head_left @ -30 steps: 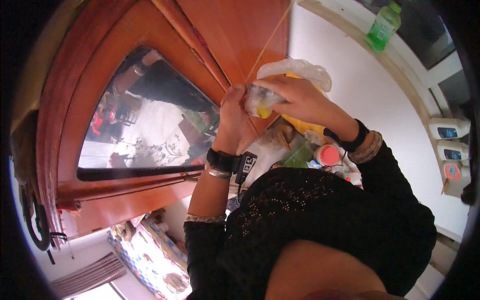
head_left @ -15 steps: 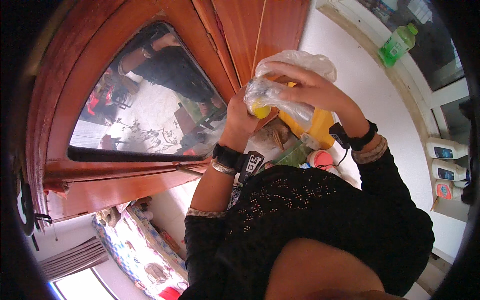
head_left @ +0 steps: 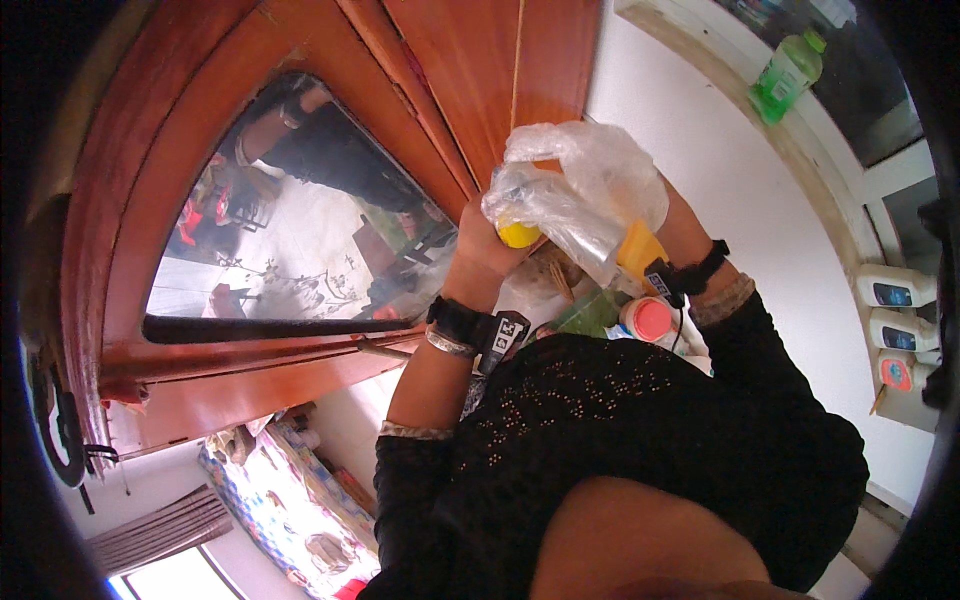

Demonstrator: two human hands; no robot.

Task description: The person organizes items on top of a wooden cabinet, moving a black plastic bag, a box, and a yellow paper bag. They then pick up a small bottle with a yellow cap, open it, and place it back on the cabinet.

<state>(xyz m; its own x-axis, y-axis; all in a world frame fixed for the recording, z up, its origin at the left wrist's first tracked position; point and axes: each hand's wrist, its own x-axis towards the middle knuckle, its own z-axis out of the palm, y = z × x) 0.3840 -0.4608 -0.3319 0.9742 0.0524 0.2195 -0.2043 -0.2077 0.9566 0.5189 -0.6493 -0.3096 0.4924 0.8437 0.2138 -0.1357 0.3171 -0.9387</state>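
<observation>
My left hand (head_left: 484, 245) is closed round a thing with a rounded yellow end (head_left: 518, 236), covered by crumpled clear plastic; its kind I cannot make out. From there a clear plastic bag (head_left: 612, 170) spreads to the right, over my right hand (head_left: 678, 212). Only the back part of that hand shows by the wrist; the bag hides its fingers. Both hands are raised in front of the wooden cabinet, close together.
A mirror (head_left: 310, 220) is set in the red-brown wooden cabinet (head_left: 455, 60) at left. Below the hands stand a jar with a pink-red lid (head_left: 653, 320) and a yellow thing (head_left: 640, 250). A green bottle (head_left: 788, 78) and several white bottles (head_left: 895, 288) line the sill at right.
The clear bag now covers my right hand, whose fingers showed over the plastic before. That hand has shifted slightly down behind it. My left hand keeps its hold, and the view has tilted a little.
</observation>
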